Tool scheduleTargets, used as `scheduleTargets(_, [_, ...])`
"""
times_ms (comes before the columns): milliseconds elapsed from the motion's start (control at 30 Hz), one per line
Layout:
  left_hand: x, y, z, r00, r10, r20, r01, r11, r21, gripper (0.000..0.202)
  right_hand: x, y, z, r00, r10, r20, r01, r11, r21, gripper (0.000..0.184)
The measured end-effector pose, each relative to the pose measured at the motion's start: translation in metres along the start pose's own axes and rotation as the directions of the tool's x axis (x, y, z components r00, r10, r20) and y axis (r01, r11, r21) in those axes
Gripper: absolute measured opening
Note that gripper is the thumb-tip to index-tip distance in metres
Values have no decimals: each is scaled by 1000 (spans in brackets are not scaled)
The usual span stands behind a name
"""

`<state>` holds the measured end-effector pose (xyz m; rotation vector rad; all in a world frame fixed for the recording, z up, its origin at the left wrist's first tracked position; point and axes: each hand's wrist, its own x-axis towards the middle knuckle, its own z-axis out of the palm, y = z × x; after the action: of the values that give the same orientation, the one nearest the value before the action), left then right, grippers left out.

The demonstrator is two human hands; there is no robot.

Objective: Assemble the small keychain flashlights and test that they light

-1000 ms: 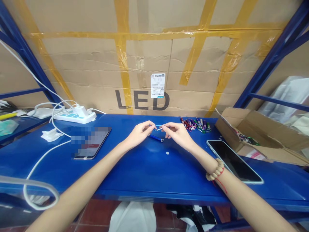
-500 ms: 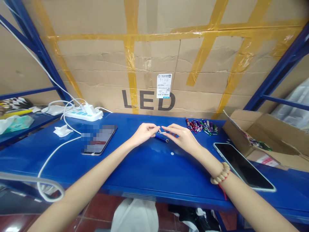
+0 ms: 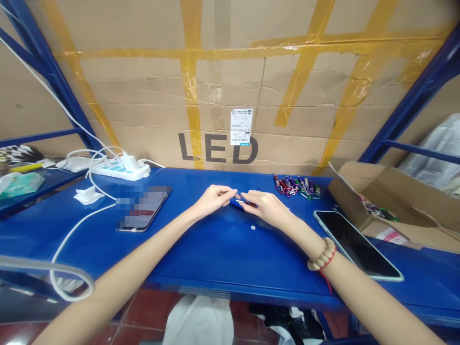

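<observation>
My left hand is closed in a pinch on one side of a small silvery metal ring. Facing it, my right hand pinches the other side of the ring, with fingertips almost meeting those of the left. Just under the fingers shows a small blue cylinder, partly covered by the hands; whether it hangs from the ring or lies on the table I cannot tell. Beyond my right hand lies a pile of small coloured cylinders with carabiner clips, red, purple, green and silver.
An open cardboard box with more clips stands at right, beside a dark-screened phone. Another phone lies at left, near a white power strip and loose cable. A large carton backs the blue table.
The right fingers have curled in closer around the ring and now cover more of the blue cylinder. My left hand keeps its pinch. The whole view has shifted slightly.
</observation>
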<state>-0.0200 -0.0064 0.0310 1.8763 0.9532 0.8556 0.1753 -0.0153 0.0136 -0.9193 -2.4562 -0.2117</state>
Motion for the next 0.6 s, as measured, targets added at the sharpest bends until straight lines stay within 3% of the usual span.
scheduleTargets(233, [1,2,5,997,-80,3,79,988,-132,39,1,-2,-8,999,43,-13,-43,999,13,28])
scheduleTargets(600, [3,-5,8,1000,23,13,-23,999,-22,40,1,0,-2,998,53,-34,-52,998,22,24])
